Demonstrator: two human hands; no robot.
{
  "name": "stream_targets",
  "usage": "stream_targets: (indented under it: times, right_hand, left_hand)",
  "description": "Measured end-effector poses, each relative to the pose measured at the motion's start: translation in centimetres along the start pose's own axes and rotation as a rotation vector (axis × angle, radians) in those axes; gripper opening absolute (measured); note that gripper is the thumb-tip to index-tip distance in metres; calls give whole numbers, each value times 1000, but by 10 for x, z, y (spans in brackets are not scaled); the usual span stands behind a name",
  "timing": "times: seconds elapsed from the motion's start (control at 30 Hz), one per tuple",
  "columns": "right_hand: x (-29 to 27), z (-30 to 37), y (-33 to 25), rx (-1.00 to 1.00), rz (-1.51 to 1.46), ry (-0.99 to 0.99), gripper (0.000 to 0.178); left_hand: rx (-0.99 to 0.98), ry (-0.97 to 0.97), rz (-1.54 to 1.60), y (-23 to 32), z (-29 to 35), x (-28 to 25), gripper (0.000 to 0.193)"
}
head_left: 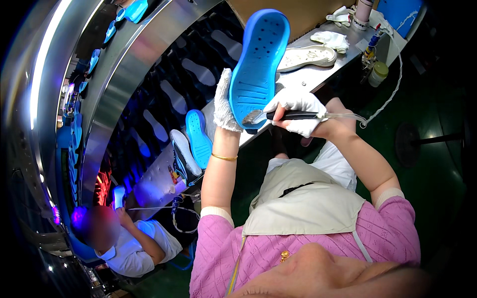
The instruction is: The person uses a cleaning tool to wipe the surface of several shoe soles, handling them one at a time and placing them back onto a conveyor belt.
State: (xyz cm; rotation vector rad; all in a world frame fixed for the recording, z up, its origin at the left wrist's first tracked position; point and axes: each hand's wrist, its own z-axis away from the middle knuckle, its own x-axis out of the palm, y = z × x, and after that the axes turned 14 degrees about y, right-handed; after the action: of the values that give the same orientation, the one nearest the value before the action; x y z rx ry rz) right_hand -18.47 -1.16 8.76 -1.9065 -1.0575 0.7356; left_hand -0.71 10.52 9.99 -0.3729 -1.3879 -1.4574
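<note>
My left hand (226, 102), in a white knit glove, grips a blue shoe sole (261, 54) along its left edge. The sole is held up lengthwise, its inner face with holes and ridges toward me. In my right hand (300, 105), partly gloved with bare fingertips, is a brush with a black handle (294, 115). Its bristles touch the lower, heel end of the sole. A clear tube (348, 115) runs from the handle's back end past my right wrist. Part of my left fingers is hidden behind the sole.
Another blue sole (198, 139) and a dark shoe with a white bottom (185, 153) lie at the left on the bench. Beyond, a conveyor carries dark shoes (198, 72). A pale sole (309, 58) and white cloth (330, 40) lie behind. A co-worker (141, 248) sits lower left.
</note>
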Motion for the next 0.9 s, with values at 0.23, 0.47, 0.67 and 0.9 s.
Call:
stream_targets:
  times: [0.23, 0.47, 0.67, 0.9]
  right_hand:
    - [7, -11, -6, 370, 81, -193, 16]
    - [-13, -27, -24, 369, 161, -293, 15]
    - [-15, -24, -19, 598, 43, -279, 12]
    - [-36, -12, -33, 571, -200, -91, 10]
  left_hand:
    - [-28, 276, -326, 3, -12, -7, 49]
    - [-152, 269, -443, 2, -18, -20, 32]
    - [-222, 142, -528, 8, -7, -13, 34]
    - [-150, 142, -334, 0, 6, -10, 51]
